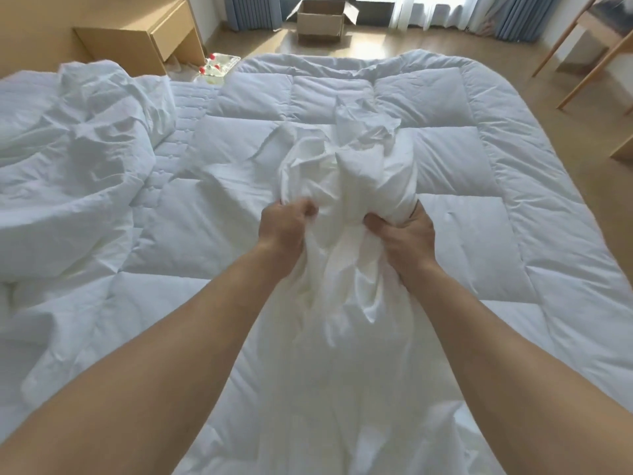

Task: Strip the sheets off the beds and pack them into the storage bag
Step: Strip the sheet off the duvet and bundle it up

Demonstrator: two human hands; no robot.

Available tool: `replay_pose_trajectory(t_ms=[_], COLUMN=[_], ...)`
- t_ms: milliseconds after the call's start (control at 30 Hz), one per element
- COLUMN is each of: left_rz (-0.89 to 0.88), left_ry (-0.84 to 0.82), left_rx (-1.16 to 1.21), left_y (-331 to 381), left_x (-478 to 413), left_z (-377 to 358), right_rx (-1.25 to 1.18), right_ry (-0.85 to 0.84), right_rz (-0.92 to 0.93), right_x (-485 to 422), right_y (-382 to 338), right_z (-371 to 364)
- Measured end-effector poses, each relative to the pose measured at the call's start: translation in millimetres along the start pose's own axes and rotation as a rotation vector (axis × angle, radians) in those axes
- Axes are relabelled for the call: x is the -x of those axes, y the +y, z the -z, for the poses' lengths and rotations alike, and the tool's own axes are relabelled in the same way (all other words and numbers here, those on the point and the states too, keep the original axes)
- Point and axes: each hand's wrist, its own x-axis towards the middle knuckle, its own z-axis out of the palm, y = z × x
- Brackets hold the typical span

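Both hands hold a bunched white sheet [346, 173] over the middle of the bed [186, 113]; the left hand [286, 224] grips one side of the bundle, its fingers [307, 209] curled tightly into the cloth; the right hand [406, 234] clamps the other side, thumb pressed into the folds; the gathered top of the sheet stands above both fists, and the rest trails down toward the near edge of the view. Beneath it a white quilted duvet [452, 159] lies spread flat, its stitched squares puffed and its far corners rounded; at the left a heap of crumpled white linen [75, 159] rests on the bed, and a strip of the bed's dimpled quilted top shows between heap and duvet. The floor [568, 186] is pale wood; an open cardboard box [320, 22] stands on it beyond the foot of the bed, in front of blue-grey curtains [251, 10]; a light wooden desk [150, 32] stands at the far left, with red-capped bottles [215, 67] on the floor just beside it; slanted wooden furniture legs [582, 60] show at the far right.
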Motion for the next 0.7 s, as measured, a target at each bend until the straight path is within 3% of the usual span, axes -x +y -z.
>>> replay_pose_trajectory(t_ms=[167,333,500,700], left_rz=[-0.045,-0.02,0.03,0.109], left_ry=[0.112,0.133,0.281,0.188], left_rx=[-0.055,-0.013,-0.221,-0.498], left_y=[24,-3,-59,-133], left_x=[98,187,252,299], left_z=[-3,21,51,96], right_rx=[-0.022,-0.007,0.164,0.441], right_ry=[0.039,0.105,0.084,0.102], right_rz=[0.049,-0.105,-0.243,-0.353], right_x=[72,149,234,326], right_y=[-53,-66,-33,25], right_z=[45,89,117,120])
